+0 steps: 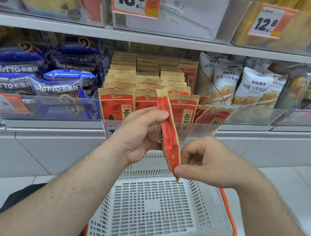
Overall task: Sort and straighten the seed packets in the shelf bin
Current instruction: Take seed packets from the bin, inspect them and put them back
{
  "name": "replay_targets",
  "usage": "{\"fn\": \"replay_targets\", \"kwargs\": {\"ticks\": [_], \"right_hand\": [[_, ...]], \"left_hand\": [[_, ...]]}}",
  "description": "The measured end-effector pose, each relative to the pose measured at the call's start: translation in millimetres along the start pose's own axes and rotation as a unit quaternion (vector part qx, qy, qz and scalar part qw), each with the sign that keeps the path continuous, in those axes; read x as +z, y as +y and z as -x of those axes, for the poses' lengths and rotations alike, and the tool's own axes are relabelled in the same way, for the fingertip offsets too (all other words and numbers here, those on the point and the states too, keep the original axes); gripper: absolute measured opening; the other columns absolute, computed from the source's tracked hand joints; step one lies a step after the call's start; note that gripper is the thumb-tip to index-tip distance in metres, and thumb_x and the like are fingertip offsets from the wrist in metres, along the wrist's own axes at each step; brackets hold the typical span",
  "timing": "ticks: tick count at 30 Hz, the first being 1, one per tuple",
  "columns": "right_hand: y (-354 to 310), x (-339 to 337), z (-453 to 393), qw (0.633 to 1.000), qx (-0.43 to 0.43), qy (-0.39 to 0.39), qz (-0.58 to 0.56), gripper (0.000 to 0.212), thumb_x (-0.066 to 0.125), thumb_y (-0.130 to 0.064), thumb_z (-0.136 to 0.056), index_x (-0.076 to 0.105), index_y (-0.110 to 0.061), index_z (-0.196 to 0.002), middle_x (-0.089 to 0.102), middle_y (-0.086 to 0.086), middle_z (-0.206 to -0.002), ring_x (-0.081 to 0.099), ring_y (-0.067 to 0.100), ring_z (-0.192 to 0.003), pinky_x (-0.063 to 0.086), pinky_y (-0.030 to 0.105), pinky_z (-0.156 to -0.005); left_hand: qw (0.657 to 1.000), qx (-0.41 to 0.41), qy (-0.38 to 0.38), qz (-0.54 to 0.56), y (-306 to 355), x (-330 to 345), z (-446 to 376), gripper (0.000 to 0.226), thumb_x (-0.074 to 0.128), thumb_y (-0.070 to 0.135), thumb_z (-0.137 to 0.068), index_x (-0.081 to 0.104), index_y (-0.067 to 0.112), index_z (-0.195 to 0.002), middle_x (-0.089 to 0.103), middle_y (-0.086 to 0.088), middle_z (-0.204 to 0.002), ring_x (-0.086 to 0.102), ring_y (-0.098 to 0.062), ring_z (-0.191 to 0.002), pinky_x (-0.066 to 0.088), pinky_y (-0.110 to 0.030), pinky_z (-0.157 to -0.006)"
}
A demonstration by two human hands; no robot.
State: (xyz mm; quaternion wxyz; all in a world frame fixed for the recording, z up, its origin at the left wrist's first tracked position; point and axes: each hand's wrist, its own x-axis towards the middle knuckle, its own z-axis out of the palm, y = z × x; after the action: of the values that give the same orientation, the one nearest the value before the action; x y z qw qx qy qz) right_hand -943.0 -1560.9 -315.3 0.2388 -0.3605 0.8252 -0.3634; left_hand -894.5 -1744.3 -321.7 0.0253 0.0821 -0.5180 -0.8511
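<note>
I hold one red and tan seed packet (168, 133) edge-on in front of the shelf bin (195, 132). My left hand (141, 133) grips its upper half with thumb and fingers. At the bottom corner, my right hand (203, 161) pinches it between thumb and forefinger. The clear-fronted bin holds several rows of the same packets (146, 77), standing upright. At the bin's right side, a few packets (214, 115) lean over and lie askew.
Blue BRUTTO snack bags (50, 72) fill the bin to the left, white bread bags (250, 86) the one to the right. A white plastic basket with an orange rim (153, 208) sits below my hands. Price tags (135, 3) hang on the upper shelf.
</note>
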Motion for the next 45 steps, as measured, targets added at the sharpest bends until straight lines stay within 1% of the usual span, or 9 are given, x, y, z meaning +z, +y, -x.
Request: {"fn": "replay_targets", "kwargs": {"ticks": [6,12,16,18,22,27,31,36,45], "right_hand": [[-2,-4,1,0.999,-0.006,-0.042,-0.006,0.02,0.068,-0.024,-0.085,0.074,-0.011,-0.072,0.072,0.006,-0.071,0.069,0.029,-0.072,0.055,0.055,-0.073],[1,-2,0,0.999,-0.025,-0.029,-0.029,0.028,0.071,-0.039,-0.076,0.073,-0.012,-0.072,0.071,0.01,-0.07,0.066,0.036,-0.071,0.055,0.057,-0.071],[8,-4,-5,0.989,-0.024,0.103,-0.107,0.059,0.081,-0.065,-0.055,0.062,-0.012,-0.072,0.066,0.017,-0.071,0.06,0.035,-0.067,0.052,0.052,-0.067],[13,-4,-9,0.975,0.013,0.154,-0.157,0.064,0.082,-0.065,-0.05,0.06,-0.017,-0.086,0.069,0.014,-0.085,0.066,0.035,-0.079,0.054,0.043,-0.072],[13,4,-12,0.956,0.058,0.073,-0.279,0.073,0.083,-0.044,-0.059,0.058,-0.019,-0.122,0.074,0.005,-0.11,0.07,0.024,-0.104,0.056,0.04,-0.088],[5,6,-11,0.952,0.053,0.131,-0.27,0.038,0.083,-0.018,-0.072,0.068,-0.015,-0.107,0.077,0.002,-0.097,0.074,0.016,-0.089,0.057,0.024,-0.071],[5,6,-13,0.953,0.072,0.155,-0.248,0.018,0.07,-0.016,-0.088,0.069,-0.016,-0.105,0.078,-0.001,-0.091,0.075,0.013,-0.083,0.057,0.02,-0.064],[7,6,-15,0.95,0.098,0.146,-0.258,0.02,0.055,-0.022,-0.099,0.068,-0.01,-0.107,0.078,0.006,-0.09,0.075,0.02,-0.083,0.057,0.028,-0.067],[9,3,-13,0.941,0.075,0.211,-0.254,0.016,0.071,-0.003,-0.087,0.071,-0.014,-0.099,0.077,-0.001,-0.086,0.072,0.009,-0.078,0.053,0.02,-0.064]], "left_hand": [[1.0,-0.004,0.005,-0.009,-3,-2,-2,0.013,0.059,0.009,-0.092,0.067,0.013,-0.083,0.071,-0.01,-0.073,0.068,-0.02,-0.061,0.06,-0.045,-0.059],[1.0,-0.012,0.005,0.006,-4,-4,-3,0.004,0.066,0.012,-0.083,0.069,0.011,-0.086,0.071,-0.013,-0.08,0.069,-0.021,-0.065,0.059,-0.041,-0.058],[0.997,-0.021,-0.03,0.066,-4,-9,-4,0.037,0.064,0.013,-0.069,0.069,0.004,-0.105,0.065,-0.018,-0.094,0.065,-0.028,-0.083,0.056,-0.042,-0.073],[0.993,-0.018,-0.071,0.089,-5,-10,-3,0.05,0.069,0.013,-0.066,0.067,0.0,-0.115,0.061,-0.023,-0.103,0.059,-0.033,-0.091,0.054,-0.046,-0.082],[0.988,-0.015,-0.108,0.112,-10,-9,-2,0.065,0.075,0.014,-0.069,0.057,-0.006,-0.129,0.059,-0.027,-0.115,0.056,-0.041,-0.106,0.044,-0.06,-0.103],[0.998,-0.004,-0.058,0.04,-8,-6,-2,0.044,0.058,0.028,-0.094,0.062,0.004,-0.131,0.066,-0.024,-0.124,0.064,-0.037,-0.108,0.054,-0.051,-0.094],[1.0,0.002,0.005,-0.014,-11,-7,-6,0.033,0.058,0.027,-0.091,0.069,0.011,-0.118,0.076,-0.012,-0.103,0.072,-0.022,-0.086,0.06,-0.042,-0.082],[0.999,-0.014,0.032,-0.028,-12,-8,-8,0.026,0.052,0.021,-0.102,0.07,0.013,-0.118,0.075,-0.015,-0.11,0.07,-0.023,-0.087,0.06,-0.04,-0.076],[0.997,0.017,0.021,-0.074,-11,-3,-7,0.024,0.052,0.016,-0.101,0.071,0.014,-0.116,0.076,-0.009,-0.107,0.073,-0.023,-0.095,0.06,-0.036,-0.079]]}}
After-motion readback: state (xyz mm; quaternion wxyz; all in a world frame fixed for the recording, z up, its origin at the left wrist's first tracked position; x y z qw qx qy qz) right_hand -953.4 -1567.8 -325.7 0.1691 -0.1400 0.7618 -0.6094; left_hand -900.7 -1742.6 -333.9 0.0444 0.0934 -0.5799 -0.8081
